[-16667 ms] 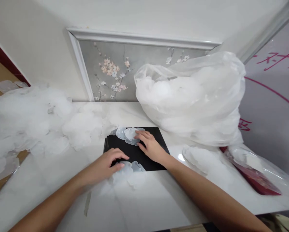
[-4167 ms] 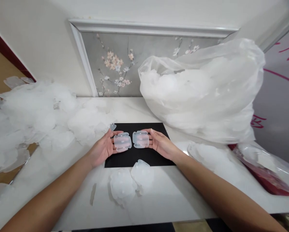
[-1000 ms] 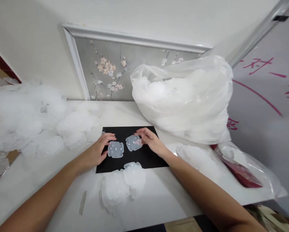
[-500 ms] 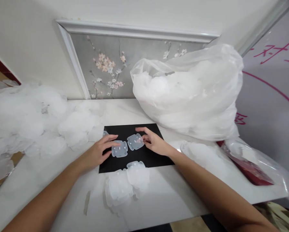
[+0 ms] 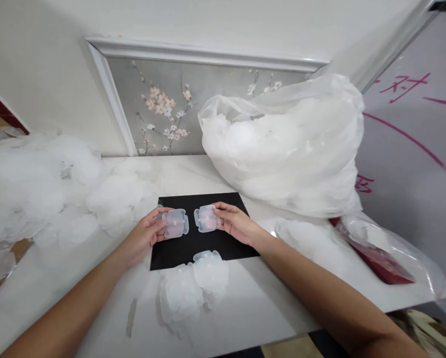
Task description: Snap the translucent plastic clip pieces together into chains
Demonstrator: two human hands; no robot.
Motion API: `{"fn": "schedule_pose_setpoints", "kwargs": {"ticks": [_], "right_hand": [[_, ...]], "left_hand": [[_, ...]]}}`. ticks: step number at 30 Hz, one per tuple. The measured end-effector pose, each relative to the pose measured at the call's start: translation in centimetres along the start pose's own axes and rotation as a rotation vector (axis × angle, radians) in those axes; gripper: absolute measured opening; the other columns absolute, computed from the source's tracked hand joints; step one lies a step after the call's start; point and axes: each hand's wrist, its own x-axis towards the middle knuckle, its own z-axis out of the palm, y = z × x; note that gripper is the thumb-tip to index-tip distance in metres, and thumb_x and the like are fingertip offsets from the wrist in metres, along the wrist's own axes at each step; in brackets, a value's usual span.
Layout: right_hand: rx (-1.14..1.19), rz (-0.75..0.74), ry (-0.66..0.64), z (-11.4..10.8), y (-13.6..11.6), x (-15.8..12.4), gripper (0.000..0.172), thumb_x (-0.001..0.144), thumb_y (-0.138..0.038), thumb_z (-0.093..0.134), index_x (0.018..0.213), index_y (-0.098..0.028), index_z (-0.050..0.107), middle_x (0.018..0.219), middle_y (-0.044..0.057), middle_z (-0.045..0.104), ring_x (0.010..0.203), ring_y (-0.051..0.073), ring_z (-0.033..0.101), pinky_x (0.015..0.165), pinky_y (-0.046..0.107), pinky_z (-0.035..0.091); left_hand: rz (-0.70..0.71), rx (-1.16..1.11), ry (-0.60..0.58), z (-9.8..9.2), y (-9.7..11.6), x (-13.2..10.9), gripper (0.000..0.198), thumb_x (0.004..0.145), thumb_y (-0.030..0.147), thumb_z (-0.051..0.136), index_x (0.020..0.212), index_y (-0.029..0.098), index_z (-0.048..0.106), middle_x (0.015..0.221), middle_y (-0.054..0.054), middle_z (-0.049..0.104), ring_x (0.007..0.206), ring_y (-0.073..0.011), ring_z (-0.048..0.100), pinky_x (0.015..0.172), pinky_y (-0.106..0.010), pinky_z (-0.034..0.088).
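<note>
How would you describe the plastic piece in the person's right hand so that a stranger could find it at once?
Start at the black mat on the white table. Above its far half, the right hand pinches a translucent square piece. Unlike the loose pieces lying flat at the mat's near edge, it is lifted.

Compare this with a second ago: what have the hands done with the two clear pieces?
Both pieces have come up off the black mat: the left hand now holds one clear piece, the right hand the other piece. The small stack at the mat's near edge and the big bag stayed put.
</note>
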Motion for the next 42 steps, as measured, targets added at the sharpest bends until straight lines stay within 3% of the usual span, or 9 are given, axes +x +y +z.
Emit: {"fn": "schedule_pose_setpoints", "kwargs": {"ticks": [3,8,14,22,42], "right_hand": [[0.039,0.038,-0.001,-0.26,-0.2,0.16,0.023,0.085,-0.039,0.068,0.091,-0.018,0.063,0.084,0.004,0.07,0.076,0.017,0.069,0.078,0.034,0.056],[0.035,0.055,-0.018,-0.25,-0.38,0.31,0.034,0.094,-0.049,0.052,0.095,-0.018,0.063,0.087,0.008,0.072,0.083,0.019,0.071,0.085,0.039,0.056],[0.056,0.063,-0.027,-0.18,-0.45,0.32,0.034,0.095,-0.049,0.05,0.095,-0.018,0.064,0.087,0.008,0.072,0.085,0.019,0.071,0.086,0.038,0.055],[0.087,0.072,-0.01,-0.37,-0.27,0.36,0.032,0.095,-0.046,0.052,0.094,-0.017,0.065,0.082,0.006,0.072,0.077,0.018,0.071,0.084,0.037,0.055],[0.109,0.073,-0.075,-0.66,0.27,0.05,0.031,0.091,-0.047,0.059,0.092,-0.017,0.068,0.079,0.005,0.07,0.069,0.016,0.068,0.073,0.031,0.056]], "left_hand": [[-0.017,-0.003,0.003,-0.18,0.18,0.05,0.034,0.083,0.041,0.064,0.112,0.023,0.06,0.107,-0.007,0.073,0.097,-0.0224,0.07,0.088,-0.039,0.056],[-0.042,-0.068,-0.002,-0.35,0.28,0.22,0.033,0.081,0.038,0.067,0.11,0.022,0.062,0.111,-0.008,0.073,0.1,-0.0236,0.07,0.088,-0.04,0.057],[-0.085,-0.154,0.037,-0.24,0.53,0.37,0.033,0.089,0.041,0.057,0.114,0.02,0.063,0.113,-0.01,0.073,0.099,-0.0246,0.07,0.089,-0.043,0.057],[-0.138,-0.294,0.012,-0.55,0.43,0.78,0.053,0.095,0.059,0.035,0.118,0.018,0.061,0.114,-0.014,0.072,0.107,-0.0275,0.068,0.096,-0.048,0.052],[-0.157,-0.463,-0.028,-0.9,0.19,0.3,0.056,0.097,0.055,0.032,0.126,0.013,0.054,0.118,-0.02,0.068,0.103,-0.0295,0.069,0.094,-0.048,0.05]]}}
